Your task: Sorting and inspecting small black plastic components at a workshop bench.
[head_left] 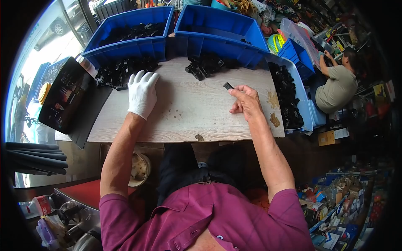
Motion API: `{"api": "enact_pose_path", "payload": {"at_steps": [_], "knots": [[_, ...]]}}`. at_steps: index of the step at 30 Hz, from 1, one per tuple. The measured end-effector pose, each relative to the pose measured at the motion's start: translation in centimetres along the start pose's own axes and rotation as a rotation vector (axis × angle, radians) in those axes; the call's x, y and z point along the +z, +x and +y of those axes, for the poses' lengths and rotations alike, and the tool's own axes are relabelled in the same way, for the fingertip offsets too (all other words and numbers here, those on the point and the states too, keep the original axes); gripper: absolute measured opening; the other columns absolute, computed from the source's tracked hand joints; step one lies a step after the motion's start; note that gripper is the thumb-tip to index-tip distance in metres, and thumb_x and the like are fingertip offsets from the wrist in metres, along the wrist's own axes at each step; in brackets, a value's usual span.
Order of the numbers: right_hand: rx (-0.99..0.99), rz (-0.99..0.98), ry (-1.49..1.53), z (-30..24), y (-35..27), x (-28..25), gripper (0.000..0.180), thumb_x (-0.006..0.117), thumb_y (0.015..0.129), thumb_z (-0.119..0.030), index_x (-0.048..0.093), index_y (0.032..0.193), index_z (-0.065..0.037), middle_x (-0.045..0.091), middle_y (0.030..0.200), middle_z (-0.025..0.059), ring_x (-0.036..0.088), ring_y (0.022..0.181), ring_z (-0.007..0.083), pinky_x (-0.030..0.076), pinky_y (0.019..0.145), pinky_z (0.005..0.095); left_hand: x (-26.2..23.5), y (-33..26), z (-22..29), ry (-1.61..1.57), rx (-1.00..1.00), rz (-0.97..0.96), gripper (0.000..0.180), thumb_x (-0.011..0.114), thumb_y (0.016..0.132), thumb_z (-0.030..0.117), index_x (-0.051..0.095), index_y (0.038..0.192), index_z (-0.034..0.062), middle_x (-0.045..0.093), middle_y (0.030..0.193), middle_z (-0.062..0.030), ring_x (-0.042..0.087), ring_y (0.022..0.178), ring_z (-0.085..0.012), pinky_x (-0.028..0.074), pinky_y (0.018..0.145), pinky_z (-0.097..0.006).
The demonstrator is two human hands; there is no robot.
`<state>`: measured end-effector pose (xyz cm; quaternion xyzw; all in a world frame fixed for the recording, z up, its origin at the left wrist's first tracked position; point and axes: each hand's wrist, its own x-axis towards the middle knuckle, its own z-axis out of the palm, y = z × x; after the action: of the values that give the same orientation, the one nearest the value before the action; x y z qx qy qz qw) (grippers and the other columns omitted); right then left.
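My left hand point(143, 94), in a white knit glove, lies palm down on the wooden table point(188, 100). Its fingers are slightly apart and reach to the near edge of a heap of small black plastic parts point(121, 71); nothing shows in its grasp, though the palm side is hidden. My bare right hand point(246, 101) is above the right half of the table. Between thumb and forefinger it pinches one small black plastic part point(228, 86), while the other fingers curl below. A second heap of black parts point(204, 66) lies at the table's far middle.
Two blue crates point(163, 48) point(226, 48) stand along the far edge, black parts inside. A light-blue bin point(305, 98) full of black parts adjoins the right edge. A propped tablet point(63, 98) stands at left. Another person point(337, 85) sits at far right.
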<state>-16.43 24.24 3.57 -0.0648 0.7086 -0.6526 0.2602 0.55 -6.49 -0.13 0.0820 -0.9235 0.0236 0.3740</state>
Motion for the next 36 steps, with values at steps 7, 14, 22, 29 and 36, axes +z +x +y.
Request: {"api": "enact_pose_path", "payload": {"at_steps": [7, 14, 22, 29, 36], "knots": [[0.007, 0.348, 0.057, -1.1, 3.7, -8.5, 0.032, 0.083, 0.084, -0.021, 0.064, 0.105, -0.006, 0.045, 0.052, -0.0001, 0.054, 0.045, 0.0162, 0.063, 0.054, 0.0440, -0.1, 0.0, 0.8, -0.201, 0.051, -0.058, 0.039, 0.057, 0.081, -0.008, 0.070, 0.115, 0.0061, 0.073, 0.114, -0.0133, 0.068, 0.109, -0.0341, 0.047, 0.107, -0.050], [-0.094, 0.750, 0.090, -2.7, 5.8, -10.4, 0.028, 0.078, 0.089, -0.021, 0.070, 0.112, -0.008, 0.047, 0.058, 0.0053, 0.058, 0.059, 0.0226, 0.065, 0.062, 0.0508, 0.1, 0.0, 0.6, -0.248, 0.036, -0.076, 0.040, 0.058, 0.083, -0.007, 0.069, 0.120, 0.0064, 0.072, 0.116, -0.0134, 0.068, 0.109, -0.0337, 0.047, 0.108, -0.050], [0.007, 0.331, -0.165, -1.7, 7.9, -3.3, 0.041, 0.079, 0.086, -0.017, 0.064, 0.122, -0.003, 0.063, 0.083, 0.0098, 0.056, 0.049, 0.0169, 0.061, 0.047, 0.0377, -0.2, 0.2, 0.8, -0.327, 0.041, -0.082, 0.036, 0.060, 0.085, -0.005, 0.070, 0.118, 0.0058, 0.072, 0.116, -0.0136, 0.067, 0.109, -0.0338, 0.047, 0.105, -0.048], [-0.072, 0.317, -0.400, -2.4, 9.5, 0.7, 0.046, 0.079, 0.086, -0.018, 0.066, 0.128, -0.005, 0.069, 0.095, 0.0094, 0.051, 0.051, 0.0124, 0.054, 0.044, 0.0326, 0.0, 0.9, 0.6, -0.264, 0.049, -0.041, 0.022, 0.065, 0.086, 0.002, 0.072, 0.107, 0.0058, 0.076, 0.104, -0.0103, 0.067, 0.102, -0.0311, 0.048, 0.094, -0.044], [-0.148, 0.321, -0.524, -2.3, 10.2, 1.3, 0.036, 0.079, 0.085, -0.021, 0.072, 0.116, -0.005, 0.067, 0.084, 0.0068, 0.051, 0.050, 0.0125, 0.049, 0.041, 0.0310, 0.5, 1.0, 0.6, -0.210, 0.066, -0.060, 0.019, 0.067, 0.089, 0.007, 0.072, 0.108, 0.0070, 0.076, 0.104, -0.0096, 0.066, 0.105, -0.0300, 0.046, 0.095, -0.045]]}}
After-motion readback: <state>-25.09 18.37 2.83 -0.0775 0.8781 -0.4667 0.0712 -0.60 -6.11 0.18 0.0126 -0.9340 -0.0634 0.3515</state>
